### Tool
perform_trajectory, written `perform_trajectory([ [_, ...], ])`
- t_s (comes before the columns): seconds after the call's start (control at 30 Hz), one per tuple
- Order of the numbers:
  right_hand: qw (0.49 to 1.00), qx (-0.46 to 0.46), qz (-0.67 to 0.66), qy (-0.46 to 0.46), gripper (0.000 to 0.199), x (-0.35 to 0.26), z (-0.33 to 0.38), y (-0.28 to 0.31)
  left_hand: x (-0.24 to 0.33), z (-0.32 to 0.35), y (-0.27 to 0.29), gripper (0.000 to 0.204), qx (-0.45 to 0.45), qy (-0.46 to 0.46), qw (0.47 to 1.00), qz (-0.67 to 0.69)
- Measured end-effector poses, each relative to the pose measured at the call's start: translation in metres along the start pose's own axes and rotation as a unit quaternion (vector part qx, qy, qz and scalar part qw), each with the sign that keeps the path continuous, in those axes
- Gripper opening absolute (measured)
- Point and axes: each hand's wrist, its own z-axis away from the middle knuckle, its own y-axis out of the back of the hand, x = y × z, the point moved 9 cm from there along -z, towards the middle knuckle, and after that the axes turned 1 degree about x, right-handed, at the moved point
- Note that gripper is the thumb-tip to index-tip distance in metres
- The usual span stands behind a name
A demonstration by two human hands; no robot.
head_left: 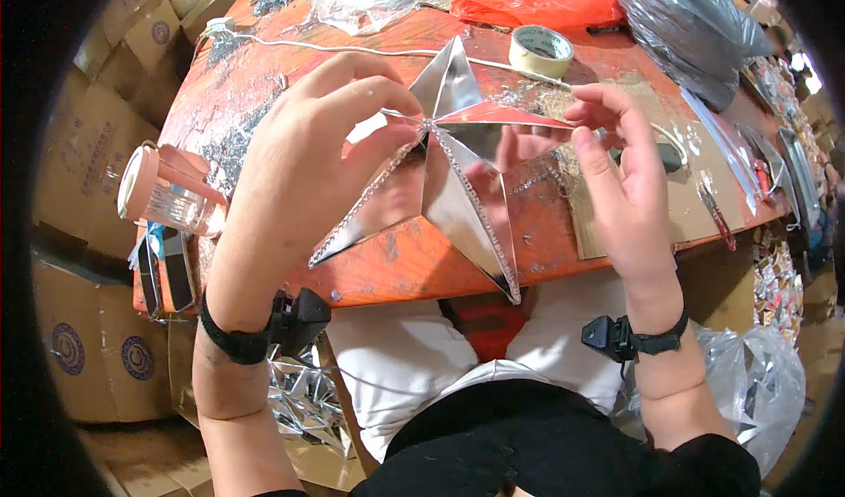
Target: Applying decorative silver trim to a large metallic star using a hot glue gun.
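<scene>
A shiny silver folded star (447,205) with mirror-like faces is held up over the near edge of the table. Sparkly silver trim runs along some of its ridges, on the two lower points. My left hand (330,123) is closed on the star's left side, its thumb and fingertips pinching close to the centre. On the other side, my right hand (629,176) has the tip of the right-hand point between its thumb and forefinger, with the other fingers loosely curled. Part of the star's left point is hidden behind my left hand.
The red table (387,272) is strewn with silver tinsel scraps (238,136). Behind the star lie a tape roll (540,52), a white cord (352,49) and a red plastic bag (537,0). Cardboard (607,224) is at right, a clear cup (180,202) and phones (178,268) at left.
</scene>
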Motion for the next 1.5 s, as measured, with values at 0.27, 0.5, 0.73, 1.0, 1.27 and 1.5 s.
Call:
perform_trajectory([
  [0.27, 0.999, 0.019, 0.043, 0.019, 0.036, 0.011, 0.003, -0.008, -0.002, -0.012, -0.007, 0.011, -0.015, -0.007, 1.0, -0.025],
  [0.5, 0.999, -0.031, 0.032, 0.016, 0.041, 0.011, 0.003, -0.017, 0.01, -0.017, -0.011, 0.01, -0.047, -0.055, 0.996, -0.059],
  [0.73, 0.997, 0.007, 0.067, 0.046, 0.039, 0.009, 0.003, -0.011, 0.019, -0.02, -0.01, 0.01, -0.075, -0.087, 0.988, -0.105],
  [1.0, 0.995, -0.017, 0.089, 0.029, 0.045, 0.0, 0.013, -0.006, 0.023, -0.02, -0.004, 0.02, -0.12, -0.11, 0.97, -0.183],
  [1.27, 0.958, -0.167, -0.199, -0.123, 0.047, -0.02, 0.047, 0.001, 0.028, 0.0, -0.011, 0.076, -0.162, 0.076, 0.969, -0.168],
  [1.5, 0.916, -0.083, 0.386, -0.072, 0.037, 0.088, 0.01, 0.115, 0.027, -0.004, -0.023, 0.1, -0.196, 0.053, 0.972, -0.119],
])
